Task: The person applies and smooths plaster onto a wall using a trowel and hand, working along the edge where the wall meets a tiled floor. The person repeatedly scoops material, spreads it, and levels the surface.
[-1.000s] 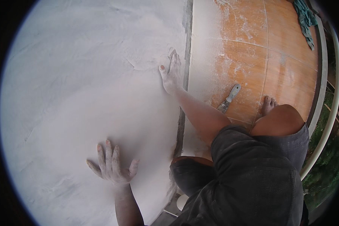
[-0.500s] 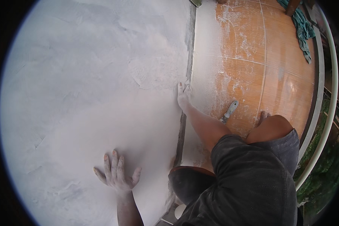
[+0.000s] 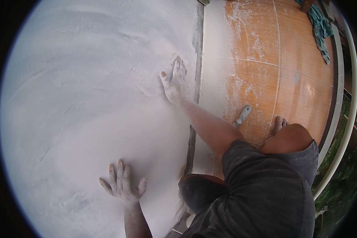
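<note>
— So, where are my hands?
— My left hand (image 3: 123,184) lies flat, fingers spread, on the white plastered wall (image 3: 87,99). My right hand (image 3: 174,81) presses open-palmed higher up, near the wall's edge. Neither grip holds anything.
— And the putty knife (image 3: 242,116)?
— Lying on the orange floor (image 3: 289,79), beside my foot (image 3: 279,125).

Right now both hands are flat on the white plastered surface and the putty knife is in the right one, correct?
Not quite. In the head view the left hand and the right hand do press flat on the white surface, but the putty knife lies on the orange floor, in neither hand.
</note>
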The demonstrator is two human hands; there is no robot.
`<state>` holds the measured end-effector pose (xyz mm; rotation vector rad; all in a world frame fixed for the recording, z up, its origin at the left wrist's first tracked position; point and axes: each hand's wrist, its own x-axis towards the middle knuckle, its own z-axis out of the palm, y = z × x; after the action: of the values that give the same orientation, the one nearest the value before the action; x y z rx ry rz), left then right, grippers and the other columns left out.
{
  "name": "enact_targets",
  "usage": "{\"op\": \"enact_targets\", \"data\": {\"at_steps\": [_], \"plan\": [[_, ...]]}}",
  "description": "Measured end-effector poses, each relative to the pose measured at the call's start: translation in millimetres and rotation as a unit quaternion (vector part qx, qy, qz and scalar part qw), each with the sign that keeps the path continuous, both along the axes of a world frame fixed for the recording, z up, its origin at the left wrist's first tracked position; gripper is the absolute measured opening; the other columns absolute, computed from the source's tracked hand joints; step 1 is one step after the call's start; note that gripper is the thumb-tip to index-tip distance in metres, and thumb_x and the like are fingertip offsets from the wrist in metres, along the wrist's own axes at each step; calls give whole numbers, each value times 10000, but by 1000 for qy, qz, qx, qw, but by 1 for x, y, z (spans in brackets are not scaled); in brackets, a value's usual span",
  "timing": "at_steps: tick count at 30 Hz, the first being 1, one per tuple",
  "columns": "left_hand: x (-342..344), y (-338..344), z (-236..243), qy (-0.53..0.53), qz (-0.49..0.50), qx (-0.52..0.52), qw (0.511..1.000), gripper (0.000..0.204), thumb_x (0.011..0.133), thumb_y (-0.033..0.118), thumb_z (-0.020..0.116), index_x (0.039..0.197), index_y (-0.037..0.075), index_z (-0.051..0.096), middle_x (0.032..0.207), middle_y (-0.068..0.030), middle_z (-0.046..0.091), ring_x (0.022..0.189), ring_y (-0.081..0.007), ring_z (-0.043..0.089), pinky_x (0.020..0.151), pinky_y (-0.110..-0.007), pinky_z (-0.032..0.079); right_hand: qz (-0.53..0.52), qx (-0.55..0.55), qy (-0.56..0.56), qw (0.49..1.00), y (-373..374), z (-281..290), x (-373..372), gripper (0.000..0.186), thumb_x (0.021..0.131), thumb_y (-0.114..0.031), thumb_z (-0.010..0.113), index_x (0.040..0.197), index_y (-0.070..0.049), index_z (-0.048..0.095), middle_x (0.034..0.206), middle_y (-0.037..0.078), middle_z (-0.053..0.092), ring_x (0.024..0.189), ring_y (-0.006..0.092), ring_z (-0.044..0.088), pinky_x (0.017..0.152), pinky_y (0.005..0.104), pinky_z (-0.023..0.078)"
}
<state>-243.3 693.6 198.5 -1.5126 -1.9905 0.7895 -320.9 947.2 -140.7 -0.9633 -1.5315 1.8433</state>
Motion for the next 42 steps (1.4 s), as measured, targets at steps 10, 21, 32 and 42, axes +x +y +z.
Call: {"op": "enact_targets", "data": {"at_steps": [10,21,32,42], "plan": [[2,5,-1,-19,16,6,1000,598,1016,645,507,1231,120,694,1345,-64,730,1446,-330,527,1294,-590,140,-52,-95,-84,991,-50,-60,-5,971,1055,-591,484,1633,99,119,1720,273,150,1610,382,141,1313,471,152],[-1,-1,-7,-10,-19,33,999,615,1016,660,497,1218,115,698,1316,-61,743,1423,-336,551,1282,-594,179,-47,-187,-97,976,-32,-32,18,924,1055,-529,544,1625,100,181,1686,298,246,1594,420,173,1309,472,165],[1,2,-6,-23,-10,30,999,618,1012,666,508,1252,123,681,1287,-51,755,1410,-334,564,1279,-592,191,-41,-233,-106,966,-21,-31,19,973,1042,-614,504,1598,136,227,1667,311,287,1581,407,236,1300,470,213],[-1,1,-7,-25,-22,41,999,572,992,656,550,1214,148,691,1294,-43,753,1411,-316,566,1289,-607,158,-62,-185,-103,975,-34,-60,11,970,1035,-614,520,1604,111,219,1638,335,316,1563,441,259,1293,472,216]]}}
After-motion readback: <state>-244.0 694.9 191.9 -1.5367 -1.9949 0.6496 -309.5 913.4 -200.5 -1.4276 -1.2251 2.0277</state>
